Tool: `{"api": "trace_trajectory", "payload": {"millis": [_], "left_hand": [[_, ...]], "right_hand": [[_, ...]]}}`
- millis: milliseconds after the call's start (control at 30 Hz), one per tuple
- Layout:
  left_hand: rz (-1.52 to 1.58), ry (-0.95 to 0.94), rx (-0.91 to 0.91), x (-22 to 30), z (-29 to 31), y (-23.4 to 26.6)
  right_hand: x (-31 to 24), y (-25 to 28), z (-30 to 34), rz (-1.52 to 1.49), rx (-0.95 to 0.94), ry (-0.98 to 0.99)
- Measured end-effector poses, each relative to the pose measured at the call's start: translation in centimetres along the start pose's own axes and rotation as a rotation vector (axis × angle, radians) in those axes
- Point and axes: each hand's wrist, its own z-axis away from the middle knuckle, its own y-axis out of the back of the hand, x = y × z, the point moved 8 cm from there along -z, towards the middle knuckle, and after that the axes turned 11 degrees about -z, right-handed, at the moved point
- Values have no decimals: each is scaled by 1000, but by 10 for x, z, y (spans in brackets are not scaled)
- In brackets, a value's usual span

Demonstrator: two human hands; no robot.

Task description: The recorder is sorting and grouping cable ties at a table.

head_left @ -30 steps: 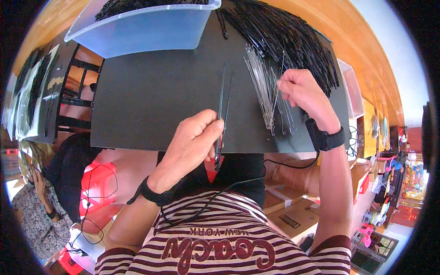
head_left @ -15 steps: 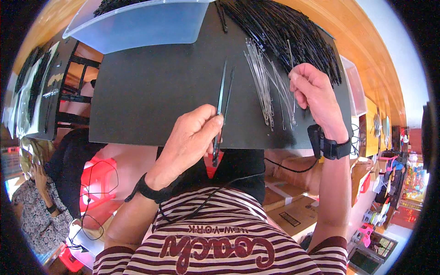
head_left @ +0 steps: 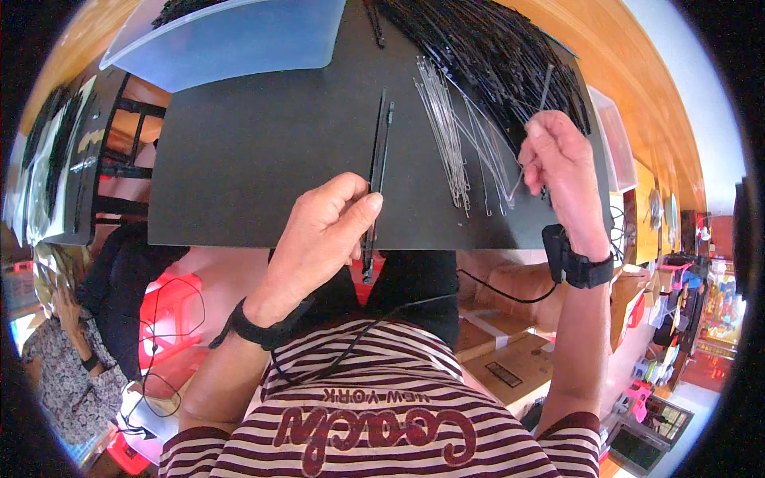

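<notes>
My left hand [head_left: 323, 219] is closed around long, thin black strips [head_left: 381, 131], pinched between thumb and fingers. They stand nearly upright in view, with their far ends over the table and near ends past its front edge. To the right, my right hand [head_left: 562, 159] pinches a thin metal wire [head_left: 547, 89], whose far end sticks up beyond the fingers. Beneath and beside that hand lies a loose bunch of thin silvery wires [head_left: 446, 135] with hooked ends. Behind them spreads a large heap of black strips [head_left: 486, 60].
A translucent plastic bin [head_left: 231, 48] stands at the table's far left, with black pieces inside. The dark tabletop [head_left: 255, 159] ends at a front edge near my body. Another translucent box [head_left: 612, 139] is right of the table. A person [head_left: 76, 366] sits at the left.
The black strips in my left hand now lie closer together and tilt less. My right hand has shifted slightly right, and its wire has tilted to the right.
</notes>
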Motion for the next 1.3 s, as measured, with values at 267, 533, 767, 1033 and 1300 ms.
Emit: {"api": "trace_trajectory", "payload": {"millis": [267, 533, 767, 1033, 1300], "left_hand": [[25, 2, -2, 3, 1, -1], [35, -17, -57, 14, 1, -7], [296, 75, -279, 39, -25, -61], [618, 126, -286, 35, -61, -86], [499, 146, -288, 31, -62, -96]], "right_hand": [[10, -10, 0, -63, -193, 42], [-1, -9, 7, -145, -63, 49], [-4, -14, 11, -308, -194, 57], [9, -21, 22, -306, -311, -21], [25, -7, 6, -313, -165, 68]]}}
